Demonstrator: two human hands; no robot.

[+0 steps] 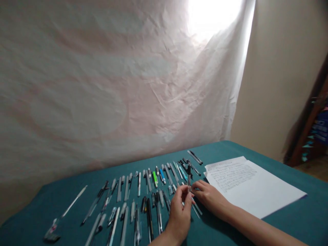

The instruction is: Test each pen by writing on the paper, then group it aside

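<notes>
A pen [189, 172] with a dark upper part stands nearly upright between my hands, above the right part of the spread of pens. My left hand [179, 212] pinches its lower end between thumb and fingers. Close against it, my right hand [208, 198] has its fingers bent together at the pen's lower part; its fingertips are partly hidden, so I cannot make out what they hold. Under and beside the hands lie clear pen parts and slim tubes [197, 208].
Several taken-apart pens, caps and barrels lie in rows on the green-covered table [69, 181], among them a bright green piece [155, 179] and a blue one [162, 176]. Handwritten paper sheets [266, 191] lie at right. A pale sheet [102, 85] hangs behind the table.
</notes>
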